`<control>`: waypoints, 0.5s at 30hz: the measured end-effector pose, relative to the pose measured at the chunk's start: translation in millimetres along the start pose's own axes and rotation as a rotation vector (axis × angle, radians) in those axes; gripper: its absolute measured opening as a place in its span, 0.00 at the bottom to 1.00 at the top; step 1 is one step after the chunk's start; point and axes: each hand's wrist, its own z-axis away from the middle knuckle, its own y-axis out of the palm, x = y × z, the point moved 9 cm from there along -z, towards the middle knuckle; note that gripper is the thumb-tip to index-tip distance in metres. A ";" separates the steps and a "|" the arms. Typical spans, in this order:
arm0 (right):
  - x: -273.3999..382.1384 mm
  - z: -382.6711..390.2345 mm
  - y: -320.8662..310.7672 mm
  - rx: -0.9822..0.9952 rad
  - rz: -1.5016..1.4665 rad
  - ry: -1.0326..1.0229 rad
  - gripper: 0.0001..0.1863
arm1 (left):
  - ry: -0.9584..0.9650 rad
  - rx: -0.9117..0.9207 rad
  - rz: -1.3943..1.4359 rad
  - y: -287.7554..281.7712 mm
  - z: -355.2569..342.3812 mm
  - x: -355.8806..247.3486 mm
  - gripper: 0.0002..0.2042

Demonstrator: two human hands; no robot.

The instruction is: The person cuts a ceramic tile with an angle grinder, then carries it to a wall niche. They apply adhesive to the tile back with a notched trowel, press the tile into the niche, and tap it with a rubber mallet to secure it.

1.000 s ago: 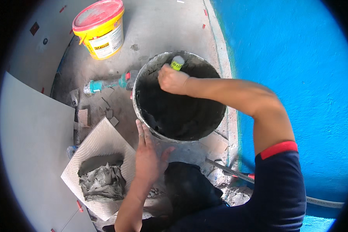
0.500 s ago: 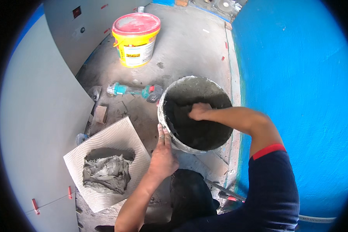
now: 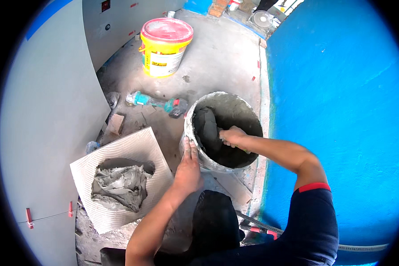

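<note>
My right hand is closed round the handle of a trowel inside a mortar bucket. The trowel's blade is buried under a thick lump of wet grey mortar; a bit of greenish handle shows below my fist. My left hand lies against the bucket's near left side, two fingers stretched straight up to the rim, its thumb hidden. Left of that hand lies a beige tile, ridged side up, bearing a rough heap of mortar. The bucket tilts slightly.
Beyond the bucket lies a teal cordless angle grinder. A yellow pail with a red lid stands farther back. Large grey panels rise at left, a blue wall at right. A tile offcut sits near the panel.
My right hand has come up from deeper in the bucket, and a lump of mortar now shows beside it. The bucket leans a little more. My left hand keeps its place against it.
</note>
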 end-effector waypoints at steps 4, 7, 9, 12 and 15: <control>8.9 37.0 -29.4 -0.119 0.056 -0.060 0.21 | -0.026 0.031 0.037 -4.4 -3.2 -1.4 0.54; 14.9 65.6 -70.9 -0.158 0.119 -0.146 0.21 | 0.067 -0.076 0.077 -8.2 1.3 -0.5 0.54; 30.5 101.3 -110.0 -0.240 0.141 -0.228 0.22 | 0.114 -0.209 0.137 0.8 -3.5 9.5 0.54; 35.7 145.2 -135.7 -0.280 0.131 -0.310 0.22 | 0.039 -0.307 0.212 36.2 14.3 26.9 0.53; 81.4 227.0 -117.8 -0.291 0.080 -0.511 0.15 | -0.113 -0.113 0.478 53.0 34.6 7.6 0.51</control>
